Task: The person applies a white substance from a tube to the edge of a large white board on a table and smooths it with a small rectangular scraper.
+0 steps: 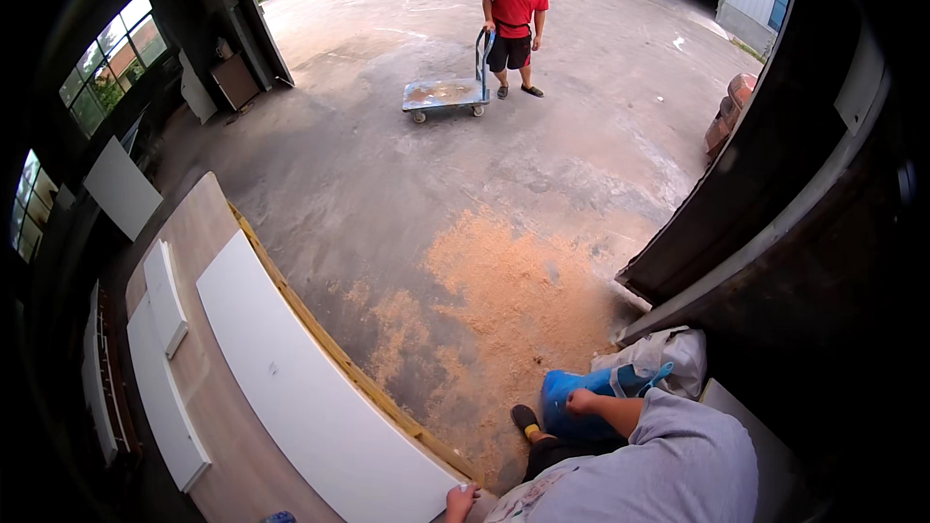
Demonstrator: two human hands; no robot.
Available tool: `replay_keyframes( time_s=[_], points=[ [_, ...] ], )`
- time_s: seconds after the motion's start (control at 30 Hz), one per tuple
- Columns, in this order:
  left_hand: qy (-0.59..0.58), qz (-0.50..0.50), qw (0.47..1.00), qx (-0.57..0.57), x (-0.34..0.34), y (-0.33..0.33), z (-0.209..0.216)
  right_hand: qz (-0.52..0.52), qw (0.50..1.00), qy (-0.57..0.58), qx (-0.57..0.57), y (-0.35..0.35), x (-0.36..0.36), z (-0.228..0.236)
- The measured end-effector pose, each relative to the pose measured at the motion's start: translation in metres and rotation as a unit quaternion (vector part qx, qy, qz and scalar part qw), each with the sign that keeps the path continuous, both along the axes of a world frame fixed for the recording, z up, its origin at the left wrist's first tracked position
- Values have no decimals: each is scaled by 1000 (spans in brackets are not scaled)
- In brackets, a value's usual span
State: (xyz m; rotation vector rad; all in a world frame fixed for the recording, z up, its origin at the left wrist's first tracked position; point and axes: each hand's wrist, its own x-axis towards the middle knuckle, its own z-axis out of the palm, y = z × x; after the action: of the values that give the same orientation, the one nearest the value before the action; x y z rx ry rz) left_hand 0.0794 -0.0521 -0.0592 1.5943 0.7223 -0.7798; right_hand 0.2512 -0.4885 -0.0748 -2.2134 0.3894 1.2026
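At the lower right, my right hand (581, 402) is closed at the near side of a blue sack-like container (560, 389). A light-blue handle-like strip (659, 378) sticks up at its right side. My left hand (462, 501) has its fingers curled at the near corner of a long white board (310, 368). A small white bit shows at the fingertips, too small to name. The board lies on a wooden-topped workbench (208, 368) with a yellowish edge. Sawdust or wood shavings (513, 281) are spread over the floor beyond the blue container.
A person in a red shirt (513, 5) stands outside, a hand on a blue platform cart (446, 94). A whitish sack (668, 353) leans beside the dark door (736, 184) on the right. Narrower white boards (160, 378) lie on the bench's left part.
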Motion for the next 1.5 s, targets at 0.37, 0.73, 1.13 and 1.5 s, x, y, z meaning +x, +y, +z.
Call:
replay_keyframes(
  time_s=[0.37, 0.73, 1.13, 1.5],
  points=[
    [-3, 186, 982, 7, 117, 34, 15, 1, 995, 78, 59, 55, 151, 14],
    [-23, 321, 946, 20, 248, 102, 9, -63, 998, 22, 15, 101, 368, 34],
    [-63, 155, 985, 52, 630, 342, 22, -208, 977, 16, 49, 213, 517, 65],
    [26, 243, 955, 167, 740, 438, 10, 83, 996, 40, -11, 381, 853, 82]
  ],
)
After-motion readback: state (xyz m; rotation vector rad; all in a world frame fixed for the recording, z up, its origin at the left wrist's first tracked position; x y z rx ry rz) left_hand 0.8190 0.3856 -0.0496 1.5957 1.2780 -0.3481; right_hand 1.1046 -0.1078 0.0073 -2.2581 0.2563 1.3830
